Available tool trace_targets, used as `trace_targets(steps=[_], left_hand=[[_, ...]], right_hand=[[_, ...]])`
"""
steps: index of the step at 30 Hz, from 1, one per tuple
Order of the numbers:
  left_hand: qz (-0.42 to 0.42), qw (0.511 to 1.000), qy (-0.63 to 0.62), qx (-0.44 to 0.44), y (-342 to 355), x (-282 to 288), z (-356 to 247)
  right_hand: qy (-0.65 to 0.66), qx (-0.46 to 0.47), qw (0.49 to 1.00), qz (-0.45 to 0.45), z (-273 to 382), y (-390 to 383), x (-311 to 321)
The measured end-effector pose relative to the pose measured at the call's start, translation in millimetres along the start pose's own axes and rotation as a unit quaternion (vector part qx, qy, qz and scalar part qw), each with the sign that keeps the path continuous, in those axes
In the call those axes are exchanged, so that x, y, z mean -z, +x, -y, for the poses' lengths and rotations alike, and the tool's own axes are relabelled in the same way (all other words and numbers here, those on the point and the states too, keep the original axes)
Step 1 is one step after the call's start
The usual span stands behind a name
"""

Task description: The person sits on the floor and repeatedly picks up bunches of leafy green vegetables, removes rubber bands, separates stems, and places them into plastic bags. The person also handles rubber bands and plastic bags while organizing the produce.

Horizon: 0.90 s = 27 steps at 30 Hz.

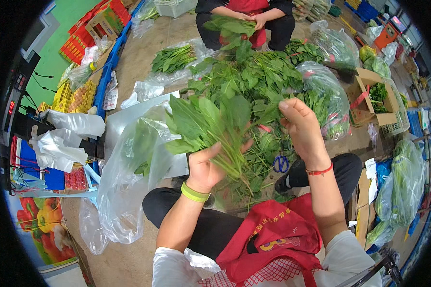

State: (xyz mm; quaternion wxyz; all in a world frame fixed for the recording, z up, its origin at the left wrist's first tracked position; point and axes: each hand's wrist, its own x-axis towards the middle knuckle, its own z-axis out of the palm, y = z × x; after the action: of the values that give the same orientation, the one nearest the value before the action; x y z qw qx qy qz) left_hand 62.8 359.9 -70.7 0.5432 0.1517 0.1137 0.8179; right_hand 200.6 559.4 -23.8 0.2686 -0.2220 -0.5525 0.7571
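Nearest, a bunch of leafy greens [203, 129] is clasped by its stems in the closed left hand [203, 167], above the heap of greens [254, 76], while the right hand [301, 126], fingertips pinched on a leaf, should strip damaged leaves gently.

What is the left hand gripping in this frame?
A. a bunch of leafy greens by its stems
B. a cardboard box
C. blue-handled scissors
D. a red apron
A: the left hand is closed around the stems of the bunch of leafy greens, held upright.
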Motion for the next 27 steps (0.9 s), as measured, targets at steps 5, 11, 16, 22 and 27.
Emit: trace_targets(steps=[5,11,16,22,27], left_hand=[[-0.057,0.998,0.016,-0.013,4.6,5.9,2.3],[-0.107,0.991,0.081,-0.016,1.7,4.2,5.7],[-0.116,0.987,0.109,-0.035,2.1,7.9,7.2],[-0.132,0.977,0.162,-0.044,1.3,10.4,10.6],[-0.105,0.985,0.130,-0.037,1.7,11.3,9.3]], right_hand=[[0.023,0.070,0.996,-0.051,1.7,-32.2,-17.2],[0.000,0.118,0.993,-0.015,-1.0,-35.6,-31.0],[-0.131,0.120,0.980,-0.089,-36.0,-43.3,-39.8],[-0.271,-0.005,0.963,0.004,-55.0,-54.0,-62.2],[-0.186,-0.015,0.982,0.013,-65.5,-42.0,-61.7]])
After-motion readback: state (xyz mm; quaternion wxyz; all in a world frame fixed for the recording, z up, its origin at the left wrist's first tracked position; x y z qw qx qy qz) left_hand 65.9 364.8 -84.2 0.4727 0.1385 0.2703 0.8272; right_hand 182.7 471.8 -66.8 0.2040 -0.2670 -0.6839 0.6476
